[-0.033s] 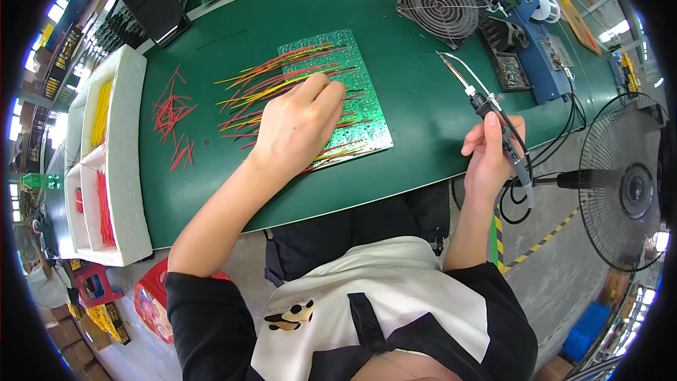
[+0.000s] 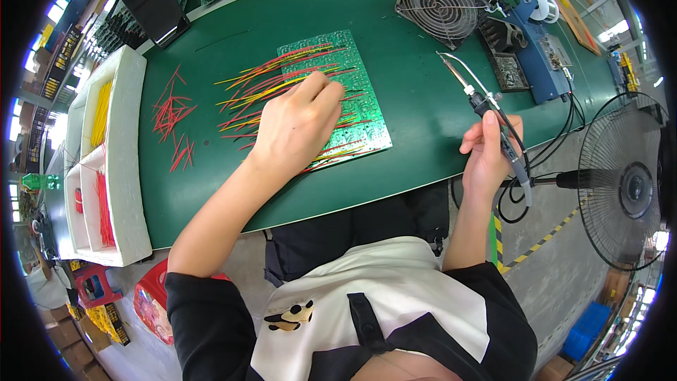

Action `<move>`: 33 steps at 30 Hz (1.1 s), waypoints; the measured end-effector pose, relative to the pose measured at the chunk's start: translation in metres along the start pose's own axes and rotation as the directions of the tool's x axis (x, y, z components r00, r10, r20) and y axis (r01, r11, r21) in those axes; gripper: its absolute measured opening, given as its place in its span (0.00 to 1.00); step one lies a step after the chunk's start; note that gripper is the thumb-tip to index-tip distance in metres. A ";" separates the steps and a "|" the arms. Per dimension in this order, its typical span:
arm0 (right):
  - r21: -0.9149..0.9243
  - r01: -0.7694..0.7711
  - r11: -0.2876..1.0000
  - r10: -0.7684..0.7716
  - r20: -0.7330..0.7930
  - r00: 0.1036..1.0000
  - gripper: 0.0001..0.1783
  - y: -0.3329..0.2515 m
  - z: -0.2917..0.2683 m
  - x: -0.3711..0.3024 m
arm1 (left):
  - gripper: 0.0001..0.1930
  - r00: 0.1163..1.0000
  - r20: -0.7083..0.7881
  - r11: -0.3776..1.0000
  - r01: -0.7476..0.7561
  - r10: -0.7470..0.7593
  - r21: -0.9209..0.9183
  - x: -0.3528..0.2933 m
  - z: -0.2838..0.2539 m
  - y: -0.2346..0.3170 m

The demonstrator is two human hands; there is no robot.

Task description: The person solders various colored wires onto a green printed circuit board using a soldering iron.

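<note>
A green circuit board panel [image 2: 370, 109] lies on the bench in front of me, with rows of red and yellow wires [image 2: 264, 87] on it, their loose ends trailing past its left edge. My left hand [image 2: 303, 113] is over the middle of the panel, fingers bent and pressed together; whatever the fingertips pinch is hidden beneath them. To the right of the panel, my right hand [image 2: 491, 152] grips a soldering iron [image 2: 482, 104] that has a thin metal feed tube beside its tip. The iron's tip points up and away from me, apart from the panel.
Loose red wires [image 2: 171, 114] lie left of the panel. Farther left stands a white foam box [image 2: 127, 190] holding yellow and red wires. A square fan [image 2: 438, 3] and a blue soldering station [image 2: 543, 56] with a solder spool [image 2: 541, 5] stand back right; a black phone [image 2: 156, 8] back left.
</note>
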State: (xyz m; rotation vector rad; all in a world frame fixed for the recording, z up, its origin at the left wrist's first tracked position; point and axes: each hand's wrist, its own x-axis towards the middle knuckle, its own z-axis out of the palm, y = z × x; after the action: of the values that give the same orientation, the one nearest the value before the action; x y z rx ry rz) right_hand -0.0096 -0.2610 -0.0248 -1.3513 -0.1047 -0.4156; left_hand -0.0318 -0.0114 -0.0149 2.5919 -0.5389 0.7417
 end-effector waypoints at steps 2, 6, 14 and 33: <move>-0.011 0.021 1.000 -0.022 -0.015 1.000 0.11 0.002 -0.001 0.001 | 0.05 0.999 -0.053 1.000 -0.003 0.002 -0.025 0.002 0.001 0.000; -0.023 0.057 0.998 -0.058 -0.036 0.998 0.11 0.003 0.002 0.001 | 0.04 0.990 -0.130 0.998 -0.057 0.056 -0.006 0.006 -0.003 -0.004; -0.040 0.080 0.996 -0.083 -0.096 0.992 0.12 0.005 0.002 0.000 | 0.02 0.948 -0.248 0.980 0.195 -0.199 -0.041 0.015 -0.043 -0.006; -0.104 0.130 0.986 -0.136 -0.055 0.989 0.10 0.007 0.002 -0.002 | 0.06 0.999 0.047 0.998 -0.009 0.012 -0.069 -0.013 -0.010 0.026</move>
State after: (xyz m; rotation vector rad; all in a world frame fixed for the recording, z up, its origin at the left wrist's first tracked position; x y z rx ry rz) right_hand -0.0090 -0.2574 -0.0314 -1.4330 -0.1245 -0.5812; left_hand -0.0584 -0.0250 -0.0075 2.5507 -0.5827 0.6553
